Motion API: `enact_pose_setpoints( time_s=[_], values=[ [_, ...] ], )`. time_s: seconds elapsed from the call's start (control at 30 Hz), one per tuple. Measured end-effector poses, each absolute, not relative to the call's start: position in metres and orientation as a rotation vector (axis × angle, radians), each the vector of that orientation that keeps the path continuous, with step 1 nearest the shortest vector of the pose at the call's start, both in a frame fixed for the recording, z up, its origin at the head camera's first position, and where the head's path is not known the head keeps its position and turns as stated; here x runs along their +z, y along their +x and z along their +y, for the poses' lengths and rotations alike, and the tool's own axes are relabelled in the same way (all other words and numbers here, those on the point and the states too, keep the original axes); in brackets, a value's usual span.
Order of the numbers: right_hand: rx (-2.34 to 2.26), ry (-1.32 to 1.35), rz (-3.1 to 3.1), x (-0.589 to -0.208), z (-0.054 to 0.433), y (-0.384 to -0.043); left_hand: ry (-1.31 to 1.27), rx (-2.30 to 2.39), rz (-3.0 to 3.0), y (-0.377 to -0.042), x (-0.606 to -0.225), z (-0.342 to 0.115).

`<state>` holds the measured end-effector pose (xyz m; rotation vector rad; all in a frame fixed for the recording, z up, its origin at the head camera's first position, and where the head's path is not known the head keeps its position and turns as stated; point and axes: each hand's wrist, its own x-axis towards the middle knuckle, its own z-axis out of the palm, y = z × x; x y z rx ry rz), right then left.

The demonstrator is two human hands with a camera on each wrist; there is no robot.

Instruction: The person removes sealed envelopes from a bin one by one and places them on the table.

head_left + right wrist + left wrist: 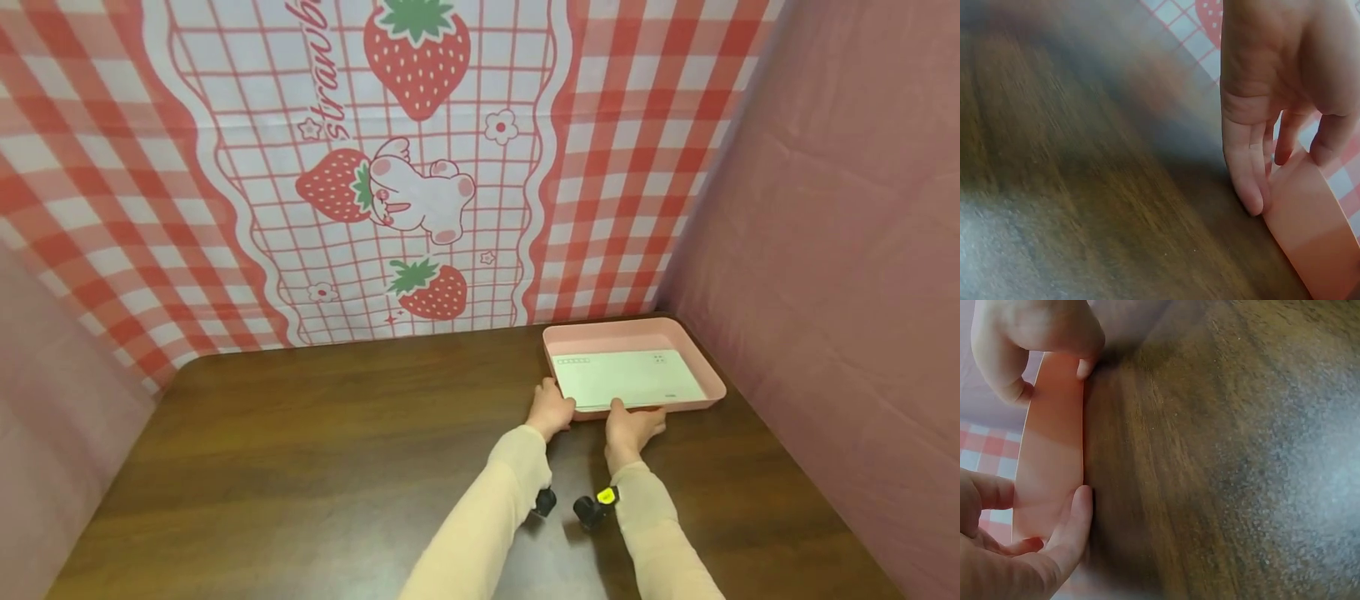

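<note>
At the table's back right corner sits a shallow pink tray (610, 337) with rounded corners. A white envelope (626, 379) lies in it, a row of small printed boxes at its upper left. My left hand (551, 410) grips the tray's near left corner. In the right wrist view, the left hand (1279, 94) has its thumb at the rim and fingers low on the wall. Along the near side, my right hand (630, 427) grips the tray, its thumb at the rim. The left wrist view shows both hands on the pink wall (1054, 437).
The brown wooden table (300, 458) reaches to a red and white checked cloth (622, 167) with strawberries, hanging behind it. Pink curtains (840, 250) hang at the sides, the right one close to the tray. Black wrist cameras (588, 510) sit between the forearms.
</note>
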<state>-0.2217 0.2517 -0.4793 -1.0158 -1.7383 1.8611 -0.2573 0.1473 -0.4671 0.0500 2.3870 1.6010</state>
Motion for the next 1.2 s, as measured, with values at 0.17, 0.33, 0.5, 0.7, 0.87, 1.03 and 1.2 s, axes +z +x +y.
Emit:
enact_pose_setpoints(
  time_s=[0.17,0.33,0.5,0.7,0.87,1.03,1.2],
  values=[
    [1.877,-1.030,-1.727,-0.478,0.251,-0.218,0.044,1.633,2.375,-0.255,-0.468,0.145],
    [1.895,-1.043,-1.720,-0.475,0.254,-0.215,0.070,1.637,2.376,-0.253,-0.469,0.143],
    [1.893,-1.040,-1.725,-0.473,0.257,-0.214,0.087,1.595,2.421,-0.252,-0.468,0.140],
    [1.854,-1.051,-1.735,-0.470,0.263,-0.212,0.080,1.575,2.450,-0.249,-0.468,0.136],
    [1.801,-1.045,-1.745,-0.470,0.270,-0.211,0.069,1.698,2.393,-0.242,-0.471,0.127],
    [1.721,-1.017,-1.726,-0.471,0.277,-0.211,0.068,1.735,2.380,-0.236,-0.473,0.118],
    [1.692,-1.033,-1.715,-0.474,0.286,-0.207,0.076,1.709,2.396,-0.229,-0.474,0.115]
  ],
)
